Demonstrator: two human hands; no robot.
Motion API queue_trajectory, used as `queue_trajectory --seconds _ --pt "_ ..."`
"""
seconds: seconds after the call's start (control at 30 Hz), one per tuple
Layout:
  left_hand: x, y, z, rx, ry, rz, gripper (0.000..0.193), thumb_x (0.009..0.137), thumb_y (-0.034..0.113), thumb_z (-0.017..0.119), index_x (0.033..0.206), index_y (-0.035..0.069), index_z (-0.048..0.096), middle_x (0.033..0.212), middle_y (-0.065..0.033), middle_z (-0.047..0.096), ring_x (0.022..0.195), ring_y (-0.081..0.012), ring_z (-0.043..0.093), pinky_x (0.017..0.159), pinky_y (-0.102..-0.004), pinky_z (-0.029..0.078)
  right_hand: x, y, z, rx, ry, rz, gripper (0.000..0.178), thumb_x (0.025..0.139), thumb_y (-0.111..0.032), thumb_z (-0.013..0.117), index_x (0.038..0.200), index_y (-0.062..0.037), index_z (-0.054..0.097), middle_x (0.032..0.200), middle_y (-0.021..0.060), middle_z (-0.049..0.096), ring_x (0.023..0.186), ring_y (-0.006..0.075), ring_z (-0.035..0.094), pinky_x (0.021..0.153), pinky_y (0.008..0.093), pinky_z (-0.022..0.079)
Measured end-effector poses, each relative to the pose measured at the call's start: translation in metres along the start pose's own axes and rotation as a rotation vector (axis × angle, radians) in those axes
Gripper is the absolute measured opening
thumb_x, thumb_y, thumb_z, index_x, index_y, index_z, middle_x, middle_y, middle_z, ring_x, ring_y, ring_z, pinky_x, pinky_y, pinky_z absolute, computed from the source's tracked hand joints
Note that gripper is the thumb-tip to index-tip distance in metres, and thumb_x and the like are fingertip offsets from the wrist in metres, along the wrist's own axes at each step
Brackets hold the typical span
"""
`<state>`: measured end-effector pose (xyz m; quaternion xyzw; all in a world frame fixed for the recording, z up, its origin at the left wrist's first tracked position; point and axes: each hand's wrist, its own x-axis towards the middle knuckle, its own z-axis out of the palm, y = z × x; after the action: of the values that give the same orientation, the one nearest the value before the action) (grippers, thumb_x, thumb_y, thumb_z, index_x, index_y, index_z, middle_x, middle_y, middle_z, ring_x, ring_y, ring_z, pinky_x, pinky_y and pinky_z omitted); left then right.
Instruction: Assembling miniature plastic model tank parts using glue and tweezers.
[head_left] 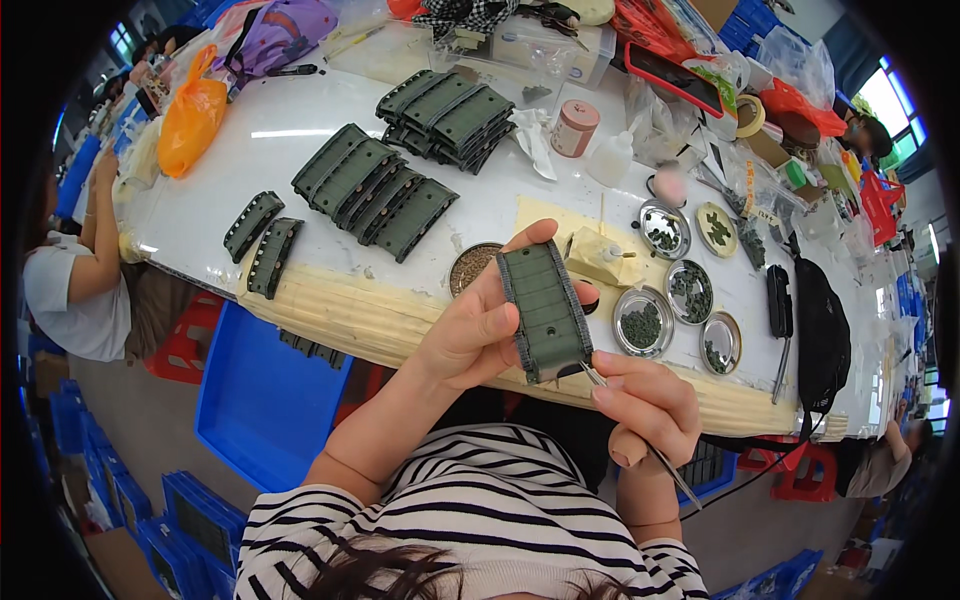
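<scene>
- At the far left edge a co-worker in a white top (75, 290) sits by the long white worktable (260, 150); below the table's near edge lies a shallow blue plastic tray (265, 400).
- On the table's left half stand two loose dark-green ribbed plastic strips (262, 240), with two larger stacks of the same strips (385, 190) behind them.
- The left hand (470, 330) holds a dark-green rectangular ribbed plastic panel (545, 310) up over the table's near edge, thumb across its left side and fingers wrapped behind it, clamped on it.
- The right hand (650, 405) pinches thin metal tweezers (640, 435) between thumb and closed fingers, the tip touching the panel's lower right corner.
- To the right sit five round metal dishes of small dark-green parts (680, 290).
- Risk, as I judge it: the panel is gripped along its edges only, so a push from the tweezers could twist it out of the fingers; a tiny part could drop into the lap or the tray.
- Hard to tell: whether the tweezers hold anything, what the left fingers do behind the panel, and what the cluttered far right of the table holds.
</scene>
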<state>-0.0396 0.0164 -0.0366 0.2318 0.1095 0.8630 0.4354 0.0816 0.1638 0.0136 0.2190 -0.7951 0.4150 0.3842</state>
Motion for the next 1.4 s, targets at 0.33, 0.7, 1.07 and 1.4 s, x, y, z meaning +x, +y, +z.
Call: queue_trajectory --seconds 0.33,0.7,1.07,1.4 --pt "0.001 0.0 0.0 -0.062 0.005 -0.032 0.078 0.087 0.023 0.069 0.147 0.017 0.02 0.128 -0.0229 0.051 0.117 -0.0247 0.056 0.095 -0.0378 0.051 0.004 0.001 -0.005 0.037 -0.058 0.002 0.038 0.076 -0.031 0.067 0.097 0.0013 0.07 0.092 0.0085 0.061 0.088 0.0283 0.068 0.074 0.0327 0.057" --pt "-0.001 0.0 0.001 -0.074 0.082 -0.083 0.077 0.091 0.032 0.062 0.149 0.012 0.014 0.132 -0.0296 0.045 0.111 -0.0283 0.06 0.089 -0.0386 0.055 -0.001 -0.002 -0.002 0.151 0.093 0.136 0.037 0.088 -0.036 0.06 0.095 -0.0015 0.068 0.089 0.0107 0.061 0.082 0.0272 0.068 0.066 0.0308 0.055" --pt "0.011 0.001 0.018 -0.555 0.411 -0.073 0.057 0.089 0.049 0.056 0.117 0.0 0.048 0.112 -0.0139 0.057 0.099 -0.0208 0.065 0.082 -0.0266 0.059 -0.006 0.011 -0.005 0.053 0.266 0.089 0.036 0.1 -0.029 0.041 0.091 -0.0016 0.062 0.084 0.012 0.057 0.068 0.0247 0.066 0.057 0.029 0.053" --pt "0.014 -0.006 0.016 -0.562 0.468 -0.038 0.065 0.086 0.051 0.06 0.117 -0.005 0.05 0.112 -0.019 0.056 0.096 -0.0237 0.066 0.086 -0.0293 0.058 -0.005 0.009 -0.004 0.016 0.23 0.096 0.043 0.098 -0.041 0.043 0.093 -0.003 0.063 0.082 0.0116 0.061 0.069 0.0229 0.065 0.058 0.0281 0.051"
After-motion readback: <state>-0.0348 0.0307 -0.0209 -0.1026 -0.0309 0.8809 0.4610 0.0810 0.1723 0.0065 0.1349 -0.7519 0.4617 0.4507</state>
